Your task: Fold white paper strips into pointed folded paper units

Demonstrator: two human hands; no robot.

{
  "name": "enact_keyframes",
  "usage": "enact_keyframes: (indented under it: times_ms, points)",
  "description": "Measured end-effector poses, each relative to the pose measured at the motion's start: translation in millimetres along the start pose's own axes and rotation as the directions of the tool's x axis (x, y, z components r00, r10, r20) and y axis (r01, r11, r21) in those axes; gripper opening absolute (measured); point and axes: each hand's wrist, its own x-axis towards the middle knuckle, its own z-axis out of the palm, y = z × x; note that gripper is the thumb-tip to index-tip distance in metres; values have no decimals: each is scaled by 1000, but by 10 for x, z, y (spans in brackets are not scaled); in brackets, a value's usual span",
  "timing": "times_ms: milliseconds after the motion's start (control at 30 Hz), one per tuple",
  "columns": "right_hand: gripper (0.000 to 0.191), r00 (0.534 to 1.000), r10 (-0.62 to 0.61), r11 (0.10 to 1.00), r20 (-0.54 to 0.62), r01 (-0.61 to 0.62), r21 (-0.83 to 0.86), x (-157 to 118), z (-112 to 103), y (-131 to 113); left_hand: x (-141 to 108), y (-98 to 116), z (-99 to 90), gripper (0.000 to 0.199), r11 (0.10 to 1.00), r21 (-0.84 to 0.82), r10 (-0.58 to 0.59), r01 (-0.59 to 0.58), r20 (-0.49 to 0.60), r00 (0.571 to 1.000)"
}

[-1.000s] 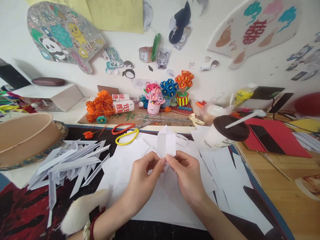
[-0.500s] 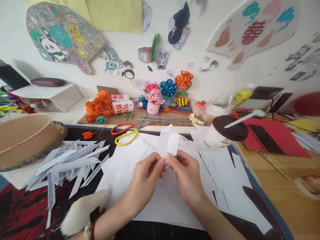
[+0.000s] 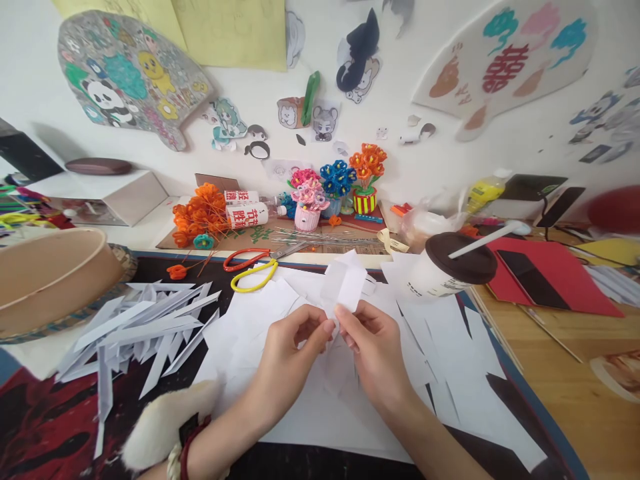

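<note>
A small piece of white paper (image 3: 344, 283), partly folded, stands up between my two hands above a spread of white paper sheets (image 3: 260, 333). My right hand (image 3: 375, 337) pinches its lower edge between thumb and fingers. My left hand (image 3: 300, 340) is closed at the paper's lower left corner, thumb against the fingertips. Behind the hands, scissors (image 3: 255, 269) with one red and one yellow handle lie spread apart. On the left is a heap of folded white paper strips (image 3: 145, 327).
A lidded cup (image 3: 453, 267) with a straw stands on the right, near a red folder (image 3: 565, 283). A round tan container (image 3: 50, 280) is at the left. Craft flowers (image 3: 307, 197) and bottles (image 3: 247, 215) line the back. A white fluffy object (image 3: 160, 427) lies by my left forearm.
The held paper has tilted to the right and turned slightly between my fingers. Both hands stay in nearly the same place.
</note>
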Motion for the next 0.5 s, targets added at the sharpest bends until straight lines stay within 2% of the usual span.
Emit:
enact_keyframes:
  times_ms: [133,333,500]
  points:
    - [32,1000,-10,1000,23,11,-21,9,-30,-27,24,17,-21,19,1000,-1,-5,5,-19,1000]
    - [37,989,35,997,142,-24,-73,29,-48,-56,32,21,-73,19,1000,29,9,-8,-42,999]
    - [38,984,-18,982,180,51,-181,30,-42,-107,59,11,-106,18,1000,26,12,-11,-21,1000]
